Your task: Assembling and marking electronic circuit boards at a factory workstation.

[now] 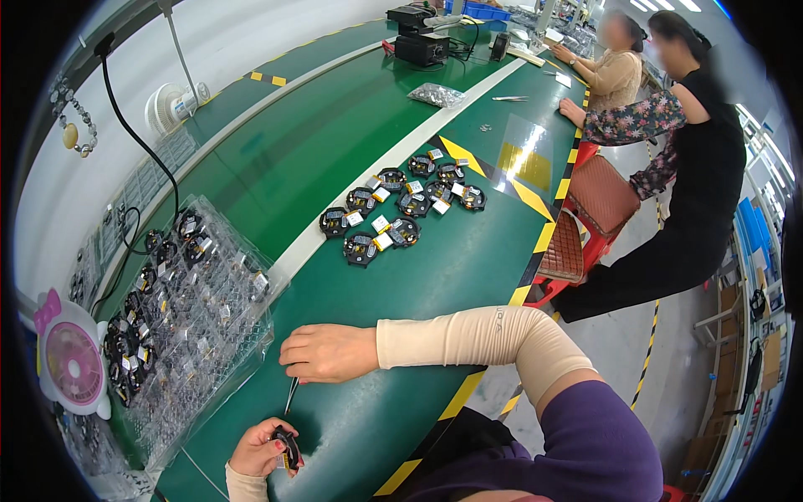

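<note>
Near the table's front, my left hand is closed around a round black watch case, which is tilted on edge with a pale piece hanging at its lower side. My right hand reaches across just beyond it, fingers pinched on a pair of tweezers. The tweezers' tips point down toward the watch case, and a small gap shows between them. Further up the green table lies a cluster of similar black watch cases, several with small white-and-yellow battery cells beside or on them.
Clear plastic trays holding more watch cases stand at the left, beside a pink-and-white fan. A clear sheet and another pair of tweezers lie farther along. Two people are at the table's right edge near a brown-seated chair.
</note>
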A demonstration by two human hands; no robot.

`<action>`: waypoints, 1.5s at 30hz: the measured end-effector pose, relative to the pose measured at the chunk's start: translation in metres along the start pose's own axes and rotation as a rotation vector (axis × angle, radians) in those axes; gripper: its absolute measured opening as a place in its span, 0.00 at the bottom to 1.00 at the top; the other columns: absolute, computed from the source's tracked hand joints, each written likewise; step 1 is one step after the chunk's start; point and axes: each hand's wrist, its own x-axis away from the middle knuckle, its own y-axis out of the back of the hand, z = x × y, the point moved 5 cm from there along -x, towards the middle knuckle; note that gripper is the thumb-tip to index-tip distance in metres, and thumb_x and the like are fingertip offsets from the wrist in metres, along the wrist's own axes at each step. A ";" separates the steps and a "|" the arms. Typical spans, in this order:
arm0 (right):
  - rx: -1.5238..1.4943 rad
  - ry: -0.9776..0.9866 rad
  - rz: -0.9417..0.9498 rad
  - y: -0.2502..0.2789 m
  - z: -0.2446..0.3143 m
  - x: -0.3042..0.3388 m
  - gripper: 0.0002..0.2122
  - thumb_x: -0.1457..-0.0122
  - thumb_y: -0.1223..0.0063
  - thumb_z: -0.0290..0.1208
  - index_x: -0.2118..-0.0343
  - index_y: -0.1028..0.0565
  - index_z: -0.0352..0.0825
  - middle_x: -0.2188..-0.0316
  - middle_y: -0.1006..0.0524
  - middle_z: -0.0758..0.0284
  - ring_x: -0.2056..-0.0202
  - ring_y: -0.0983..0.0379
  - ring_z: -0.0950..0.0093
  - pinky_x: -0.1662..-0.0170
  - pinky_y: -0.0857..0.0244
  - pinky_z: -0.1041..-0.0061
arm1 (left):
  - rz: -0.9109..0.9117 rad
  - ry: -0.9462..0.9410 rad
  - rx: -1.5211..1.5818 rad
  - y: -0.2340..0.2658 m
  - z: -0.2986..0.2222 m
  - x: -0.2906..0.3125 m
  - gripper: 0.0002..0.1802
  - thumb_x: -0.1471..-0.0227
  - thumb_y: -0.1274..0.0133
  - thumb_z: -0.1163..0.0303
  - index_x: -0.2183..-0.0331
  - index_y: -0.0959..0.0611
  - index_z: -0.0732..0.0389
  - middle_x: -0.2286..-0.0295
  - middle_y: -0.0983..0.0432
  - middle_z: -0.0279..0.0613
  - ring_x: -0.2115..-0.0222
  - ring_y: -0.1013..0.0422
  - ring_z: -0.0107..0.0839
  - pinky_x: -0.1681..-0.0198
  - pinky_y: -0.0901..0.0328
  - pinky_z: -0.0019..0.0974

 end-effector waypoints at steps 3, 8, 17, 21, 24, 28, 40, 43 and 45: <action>0.003 -0.001 -0.005 0.000 -0.002 0.001 0.10 0.52 0.46 0.30 0.68 0.27 0.31 0.63 0.29 0.64 0.56 0.35 0.68 0.51 0.41 0.69 | 0.000 0.002 -0.004 0.000 -0.001 -0.003 0.18 0.51 0.48 0.67 0.64 0.31 0.70 0.80 0.28 0.60 0.87 0.31 0.42 0.86 0.36 0.35; 0.044 0.023 0.009 0.004 0.002 0.001 0.10 0.53 0.47 0.29 0.67 0.27 0.31 0.63 0.29 0.63 0.56 0.35 0.67 0.52 0.40 0.69 | 0.005 -0.002 -0.006 -0.002 -0.003 -0.004 0.17 0.52 0.48 0.67 0.64 0.31 0.70 0.80 0.27 0.60 0.87 0.31 0.42 0.86 0.37 0.35; 0.104 0.110 0.040 0.005 0.016 -0.002 0.11 0.55 0.51 0.27 0.66 0.27 0.33 0.74 0.33 0.65 0.65 0.35 0.69 0.60 0.39 0.72 | -0.038 -0.039 -0.037 -0.011 -0.006 -0.001 0.18 0.50 0.49 0.65 0.63 0.31 0.70 0.79 0.27 0.56 0.84 0.29 0.39 0.84 0.35 0.34; 0.053 -0.054 0.107 0.001 0.012 -0.009 0.10 0.54 0.54 0.23 0.66 0.30 0.33 0.71 0.31 0.63 0.64 0.34 0.66 0.62 0.37 0.70 | 0.140 0.019 -0.032 -0.020 -0.009 -0.003 0.15 0.47 0.53 0.68 0.59 0.31 0.68 0.73 0.29 0.42 0.74 0.28 0.32 0.77 0.34 0.30; 0.091 -0.201 0.079 0.004 0.008 -0.012 0.11 0.57 0.51 0.21 0.67 0.30 0.33 0.71 0.31 0.62 0.66 0.33 0.63 0.64 0.36 0.69 | 0.210 -0.016 -0.066 -0.021 -0.011 -0.007 0.16 0.46 0.53 0.66 0.58 0.31 0.65 0.72 0.30 0.39 0.72 0.29 0.27 0.77 0.34 0.29; 0.195 -0.313 -0.007 0.014 0.015 -0.023 0.09 0.55 0.47 0.23 0.68 0.29 0.36 0.73 0.31 0.64 0.71 0.32 0.66 0.71 0.35 0.69 | 0.206 -0.051 -0.105 -0.021 -0.012 -0.001 0.17 0.45 0.55 0.63 0.57 0.32 0.64 0.71 0.29 0.39 0.74 0.30 0.24 0.76 0.34 0.25; 0.436 -0.137 -0.413 0.012 0.021 -0.059 0.12 0.56 0.37 0.30 0.71 0.30 0.37 0.84 0.33 0.69 0.85 0.35 0.72 0.83 0.42 0.75 | 0.215 -0.095 -0.060 -0.025 -0.003 -0.003 0.15 0.45 0.55 0.66 0.57 0.32 0.62 0.72 0.28 0.37 0.73 0.29 0.24 0.76 0.33 0.25; 0.459 -0.250 -0.398 0.014 0.014 -0.055 0.11 0.56 0.38 0.31 0.73 0.30 0.38 0.83 0.32 0.69 0.85 0.33 0.71 0.83 0.41 0.75 | 0.226 -0.091 -0.047 -0.023 -0.003 0.000 0.16 0.45 0.55 0.66 0.56 0.32 0.62 0.71 0.28 0.38 0.73 0.29 0.24 0.75 0.33 0.25; 0.491 -0.356 -0.388 0.015 0.009 -0.050 0.11 0.57 0.37 0.31 0.74 0.30 0.37 0.83 0.31 0.69 0.85 0.33 0.71 0.83 0.41 0.74 | 0.244 -0.086 -0.048 -0.021 -0.002 -0.001 0.16 0.45 0.54 0.66 0.56 0.33 0.62 0.70 0.28 0.39 0.73 0.29 0.25 0.75 0.33 0.25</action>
